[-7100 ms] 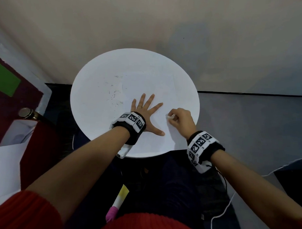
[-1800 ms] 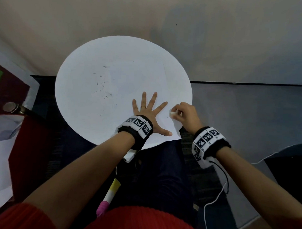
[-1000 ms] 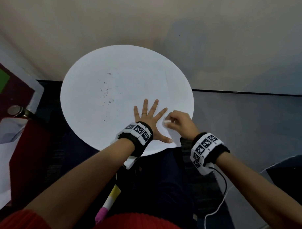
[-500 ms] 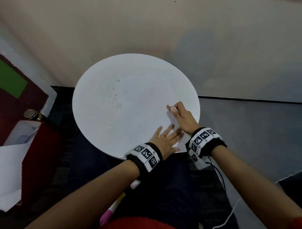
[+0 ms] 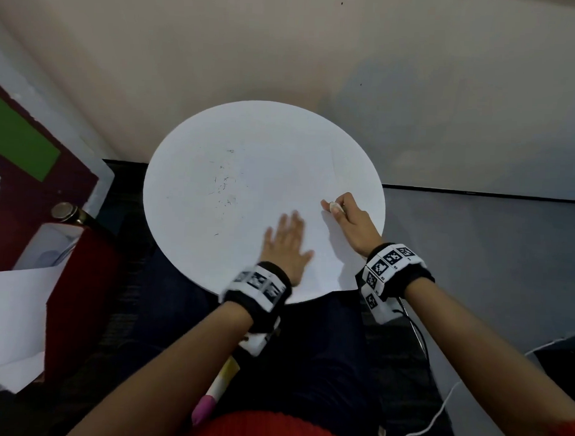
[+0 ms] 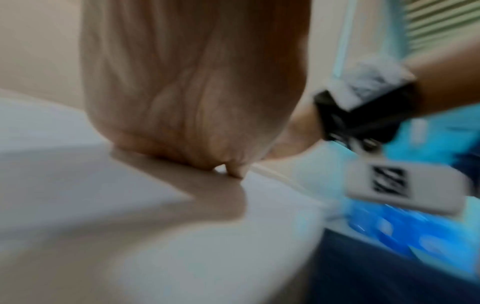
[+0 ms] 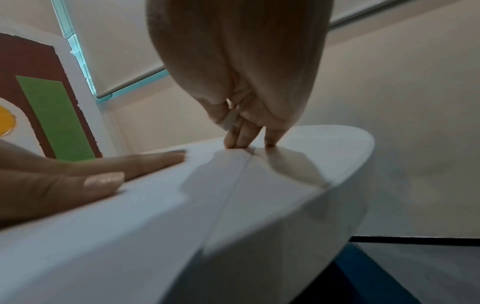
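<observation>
A white sheet of paper (image 5: 330, 265) lies on the right part of the round white table (image 5: 237, 137), its near corner hanging over the table's edge. My left hand (image 5: 287, 240) lies flat on the sheet, fingers straight and close together; in the left wrist view my left hand (image 6: 194, 92) is blurred. My right hand (image 5: 340, 208) pinches a small white eraser (image 5: 334, 206) and its fingertips touch the paper. The right wrist view shows the eraser (image 7: 230, 121) between thumb and fingers, a faint line on the paper (image 7: 182, 205), and my left fingers (image 7: 130, 162) flat.
Dark specks (image 5: 225, 186) dot the table's middle. A red board with a green strip (image 5: 21, 143), white sheets (image 5: 12, 312) and a metal-capped bottle (image 5: 64, 211) stand at the left. A pink and yellow marker (image 5: 214, 394) lies on my lap. A white cable (image 5: 435, 415) runs at the right.
My left hand went from spread wide to fingers together, slid toward the table's near edge, then turned to point away from me. My right hand moved farther up the sheet with the eraser.
</observation>
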